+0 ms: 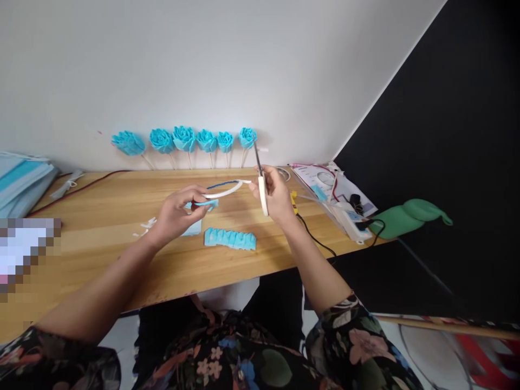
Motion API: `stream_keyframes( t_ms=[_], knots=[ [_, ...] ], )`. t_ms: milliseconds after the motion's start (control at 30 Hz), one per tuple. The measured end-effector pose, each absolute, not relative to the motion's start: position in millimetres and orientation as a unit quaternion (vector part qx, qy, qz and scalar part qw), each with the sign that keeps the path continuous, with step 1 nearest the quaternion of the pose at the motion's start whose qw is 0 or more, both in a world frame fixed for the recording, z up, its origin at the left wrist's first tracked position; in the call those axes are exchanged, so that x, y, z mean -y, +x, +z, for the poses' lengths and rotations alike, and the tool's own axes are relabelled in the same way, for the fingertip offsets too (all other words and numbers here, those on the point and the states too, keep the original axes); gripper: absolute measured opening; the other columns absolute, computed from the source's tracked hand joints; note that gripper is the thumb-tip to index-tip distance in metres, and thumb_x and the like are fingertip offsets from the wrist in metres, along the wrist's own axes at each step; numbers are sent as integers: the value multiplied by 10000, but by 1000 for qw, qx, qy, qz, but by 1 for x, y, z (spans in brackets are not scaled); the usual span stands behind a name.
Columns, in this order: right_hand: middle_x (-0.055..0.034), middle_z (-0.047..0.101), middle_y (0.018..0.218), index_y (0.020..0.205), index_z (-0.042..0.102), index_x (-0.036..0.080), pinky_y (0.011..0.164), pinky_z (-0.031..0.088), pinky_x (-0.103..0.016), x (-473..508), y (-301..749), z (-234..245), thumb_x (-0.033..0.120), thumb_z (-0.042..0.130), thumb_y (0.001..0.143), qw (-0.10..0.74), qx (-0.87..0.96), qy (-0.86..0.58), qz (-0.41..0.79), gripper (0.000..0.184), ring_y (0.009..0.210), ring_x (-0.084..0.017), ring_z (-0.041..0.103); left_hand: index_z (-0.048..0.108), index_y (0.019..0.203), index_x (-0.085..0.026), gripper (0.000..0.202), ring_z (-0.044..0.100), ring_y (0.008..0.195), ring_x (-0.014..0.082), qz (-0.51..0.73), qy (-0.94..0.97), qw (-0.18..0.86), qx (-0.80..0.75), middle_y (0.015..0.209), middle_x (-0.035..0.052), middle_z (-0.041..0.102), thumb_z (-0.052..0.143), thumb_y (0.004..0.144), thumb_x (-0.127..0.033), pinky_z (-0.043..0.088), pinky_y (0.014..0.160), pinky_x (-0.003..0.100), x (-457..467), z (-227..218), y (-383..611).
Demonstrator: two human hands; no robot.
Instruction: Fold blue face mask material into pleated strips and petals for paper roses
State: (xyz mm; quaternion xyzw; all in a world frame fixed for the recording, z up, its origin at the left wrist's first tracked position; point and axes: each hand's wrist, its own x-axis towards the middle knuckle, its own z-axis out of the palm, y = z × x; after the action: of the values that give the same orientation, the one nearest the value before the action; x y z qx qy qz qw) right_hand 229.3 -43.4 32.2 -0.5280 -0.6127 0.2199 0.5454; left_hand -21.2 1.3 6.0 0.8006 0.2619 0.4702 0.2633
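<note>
My left hand (pixel 179 210) is closed, pinching a small blue piece of mask fabric with a white and blue strip (pixel 224 189) curving out toward the right. My right hand (pixel 276 196) grips a pair of white-handled scissors (pixel 260 173), blades pointing up, close to the strip's free end. A pleated blue mask piece (pixel 229 239) lies on the wooden table (pixel 105 227) just below my hands. Another pale blue piece (pixel 192 228) lies under my left hand.
Several blue fabric roses on sticks (pixel 184 140) lean against the white wall. A stack of blue masks (pixel 20 181) lies at far left, white scraps (pixel 145 225) near my left wrist. Papers, a power strip (pixel 352 222) with cables and a green object (pixel 406 215) crowd the right end.
</note>
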Motion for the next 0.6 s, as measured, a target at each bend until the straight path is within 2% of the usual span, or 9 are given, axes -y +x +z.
stream_keyframes(
  t_ms=[133, 333, 500, 600],
  knots=[
    [11, 571, 833, 1164, 549, 229, 710, 484, -313, 53, 234, 31, 497, 691, 788, 506, 612, -572, 205, 483, 729, -158, 559, 660, 742, -188, 148, 639, 730, 161, 485, 786, 257, -286, 947, 92, 728, 686, 831, -304, 488, 611, 272, -3, 6, -22],
    [-38, 669, 901, 1150, 600, 208, 724, 503, -324, 74, 224, 22, 430, 718, 760, 438, 626, -624, 163, 465, 777, -186, 615, 654, 745, -186, 112, 639, 760, 155, 520, 762, 249, -293, 942, 80, 728, 671, 829, -258, 491, 636, 262, -4, 8, -20],
    [-76, 718, 978, 1142, 640, 215, 764, 524, -352, 73, 216, 14, 395, 695, 792, 420, 646, -629, 104, 398, 828, -212, 655, 662, 741, -184, 115, 642, 759, 159, 511, 767, 257, -293, 944, 87, 721, 668, 833, -252, 494, 633, 267, -1, 10, -20],
    [-73, 734, 960, 1135, 658, 223, 756, 529, -354, 69, 217, 12, 400, 686, 807, 420, 638, -638, 93, 374, 806, -214, 662, 665, 736, -186, 132, 648, 756, 163, 501, 773, 259, -290, 946, 90, 725, 670, 829, -279, 501, 626, 268, -1, 9, -19]
  ],
)
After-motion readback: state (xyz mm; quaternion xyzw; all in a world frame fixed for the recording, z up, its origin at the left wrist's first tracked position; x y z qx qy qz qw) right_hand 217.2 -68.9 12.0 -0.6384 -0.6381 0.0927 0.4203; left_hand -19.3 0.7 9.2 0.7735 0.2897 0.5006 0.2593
